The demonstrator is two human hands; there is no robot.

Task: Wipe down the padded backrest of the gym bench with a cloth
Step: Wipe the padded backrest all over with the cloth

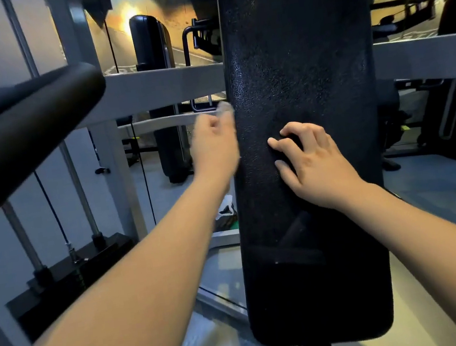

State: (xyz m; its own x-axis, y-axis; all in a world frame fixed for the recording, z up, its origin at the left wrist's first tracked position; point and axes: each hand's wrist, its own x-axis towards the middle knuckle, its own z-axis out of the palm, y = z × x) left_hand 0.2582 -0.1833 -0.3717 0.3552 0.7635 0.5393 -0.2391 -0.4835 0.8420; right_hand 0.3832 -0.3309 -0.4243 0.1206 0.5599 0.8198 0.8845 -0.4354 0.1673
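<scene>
At far left, a black foam roller [25, 136] is jutting across the grey frame [156, 86] above a weight stack [68, 277]. Just right of these, the left hand [214, 148] is showing at the left edge of the upright black backrest [299, 60], motion-blurred with a pale smear at its fingertips; finger state: cannot tell. On the pad's face the right hand [316, 160] is pressing, fingers curling round a dark wad, apparently the cloth [290, 143].
</scene>
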